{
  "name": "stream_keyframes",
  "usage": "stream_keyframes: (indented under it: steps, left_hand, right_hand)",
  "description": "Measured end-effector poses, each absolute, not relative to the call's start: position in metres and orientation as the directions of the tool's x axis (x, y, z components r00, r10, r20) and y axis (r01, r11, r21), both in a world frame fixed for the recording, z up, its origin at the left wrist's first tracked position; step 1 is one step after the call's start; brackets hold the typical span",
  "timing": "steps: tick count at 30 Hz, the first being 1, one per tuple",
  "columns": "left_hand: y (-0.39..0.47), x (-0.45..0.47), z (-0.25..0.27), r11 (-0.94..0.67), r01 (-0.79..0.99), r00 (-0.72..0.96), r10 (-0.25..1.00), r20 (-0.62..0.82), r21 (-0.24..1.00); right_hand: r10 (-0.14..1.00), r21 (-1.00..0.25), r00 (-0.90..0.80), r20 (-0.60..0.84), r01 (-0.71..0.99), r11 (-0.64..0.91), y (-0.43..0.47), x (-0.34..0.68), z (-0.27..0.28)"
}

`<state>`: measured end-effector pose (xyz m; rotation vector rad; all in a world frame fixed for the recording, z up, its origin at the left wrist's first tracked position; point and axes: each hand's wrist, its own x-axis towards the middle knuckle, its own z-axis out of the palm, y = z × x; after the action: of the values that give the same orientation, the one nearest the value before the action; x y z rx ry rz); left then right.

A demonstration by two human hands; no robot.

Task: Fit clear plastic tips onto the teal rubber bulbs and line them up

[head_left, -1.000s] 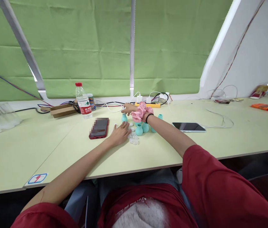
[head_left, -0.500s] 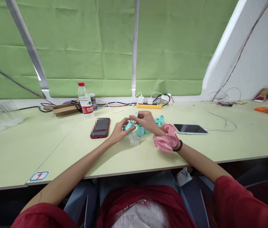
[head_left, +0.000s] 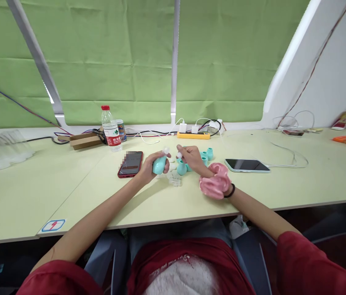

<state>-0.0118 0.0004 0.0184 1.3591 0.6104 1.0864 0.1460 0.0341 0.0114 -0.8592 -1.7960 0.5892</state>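
Observation:
My left hand (head_left: 151, 167) is wrapped round a small turquoise bottle (head_left: 159, 165), tilted, with a clear whitish fitting (head_left: 166, 150) at its neck. Just to the right, apart from that bottle, my right hand (head_left: 190, 157) pinches a small white piece (head_left: 179, 155), which may be a cap. Several more turquoise bottles (head_left: 182, 168) with open necks stand below and behind my right hand, partly hidden by it. Between the hands, small clear plastic pieces (head_left: 175, 180) lie loose on the table.
On the table (head_left: 99, 205), a red-cased phone (head_left: 130, 164) lies left and a light-cased phone (head_left: 247, 165) with a cable lies right. Behind are a water bottle (head_left: 111, 133), a can (head_left: 120, 130), a cardboard box (head_left: 86, 141) and a yellow power strip (head_left: 193, 135).
My hands have moved apart. My left hand has turned the turquoise bottle more upright and shifted it left; my right hand has come away from its neck with the small white piece.

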Motion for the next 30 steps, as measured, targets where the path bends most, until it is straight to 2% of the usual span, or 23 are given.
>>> stream_keyframes:
  steps: [2, 4, 5, 7, 10, 12, 14, 16, 19, 22, 26, 30]
  left_hand:
    - [0.005, -0.014, 0.018, -0.170, -0.294, 0.295, 0.920, 0.259, 0.941]
    - [0.010, -0.017, 0.017, -0.209, -0.282, 0.194, 0.944, 0.268, 0.937]
    - [0.012, -0.018, 0.016, -0.217, -0.277, 0.156, 0.951, 0.267, 0.936]
    - [0.015, -0.019, 0.014, -0.207, -0.286, 0.120, 0.961, 0.249, 0.936]
    - [0.017, -0.019, 0.011, -0.179, -0.297, 0.131, 0.965, 0.225, 0.938]
    - [0.018, -0.018, 0.009, -0.166, -0.282, 0.153, 0.965, 0.215, 0.945]
    - [0.017, -0.016, 0.007, -0.145, -0.260, 0.175, 0.965, 0.195, 0.955]
    - [0.016, -0.014, 0.005, -0.128, -0.246, 0.190, 0.966, 0.178, 0.961]
    - [0.015, -0.011, 0.002, -0.157, -0.231, 0.195, 0.960, 0.203, 0.960]
    - [0.014, -0.010, -0.001, -0.223, -0.199, 0.217, 0.940, 0.265, 0.954]
    - [0.015, -0.009, -0.006, -0.301, -0.147, 0.285, 0.899, 0.331, 0.942]
    - [0.014, -0.007, -0.008, -0.351, -0.108, 0.295, 0.882, 0.367, 0.930]
  right_hand:
    - [0.636, -0.410, -0.368, 0.679, 0.529, 0.743, 0.033, 0.145, 0.007]
    - [0.544, -0.094, -0.549, 0.635, 0.644, 0.759, 0.030, 0.141, 0.005]
    - [0.527, 0.025, -0.613, 0.589, 0.666, 0.746, 0.028, 0.139, 0.004]
    - [0.525, 0.189, -0.680, 0.512, 0.686, 0.703, 0.026, 0.135, 0.003]
    - [0.544, 0.277, -0.709, 0.448, 0.689, 0.670, 0.026, 0.133, 0.001]
    - [0.548, 0.254, -0.709, 0.444, 0.686, 0.682, 0.027, 0.135, -0.001]
    - [0.541, 0.158, -0.674, 0.503, 0.687, 0.709, 0.028, 0.136, -0.003]
    - [0.536, -0.007, -0.594, 0.600, 0.666, 0.746, 0.028, 0.138, -0.005]
    - [0.548, -0.291, -0.433, 0.716, 0.529, 0.797, 0.024, 0.138, -0.005]
    - [0.589, -0.482, -0.273, 0.761, 0.371, 0.794, 0.019, 0.137, -0.002]
    - [0.675, -0.632, -0.214, 0.706, 0.239, 0.737, 0.017, 0.136, 0.000]
    - [0.700, -0.677, -0.214, 0.681, 0.180, 0.713, 0.018, 0.137, -0.003]
